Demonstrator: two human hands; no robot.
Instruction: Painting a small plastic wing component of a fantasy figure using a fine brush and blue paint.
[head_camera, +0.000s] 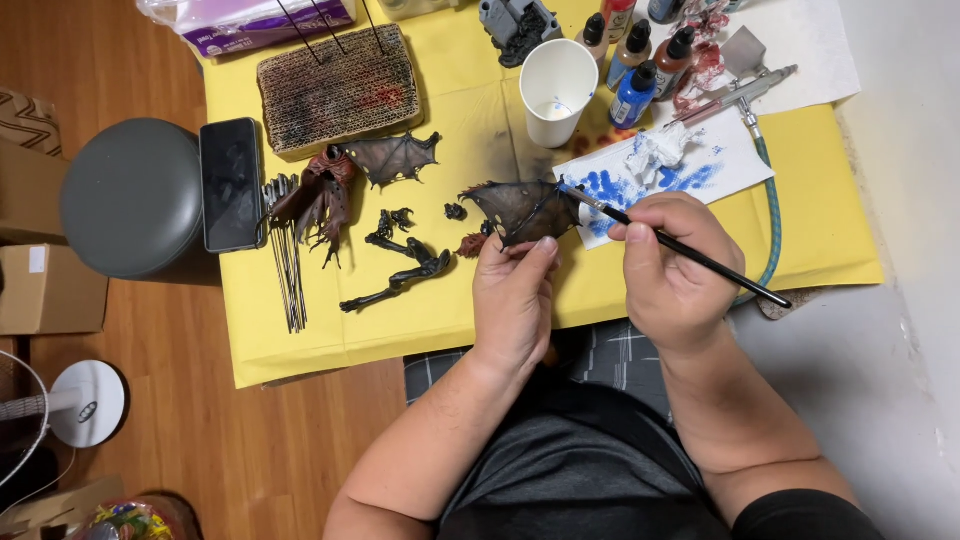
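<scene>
Head view: left hand (513, 290) pinches a dark wing piece (525, 210). Right hand (672, 262) grips a paintbrush (690, 252), its tip touching the wing.

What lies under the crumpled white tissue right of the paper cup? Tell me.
The crumpled white tissue rests on a white paper sheet smeared with blue paint; whatever is directly beneath it is covered.

I'm seeing a dark brown wing (525, 210), a black brush (690, 252), blue-smeared white paper (690, 175), and a yellow bench cover (420, 300).
</scene>
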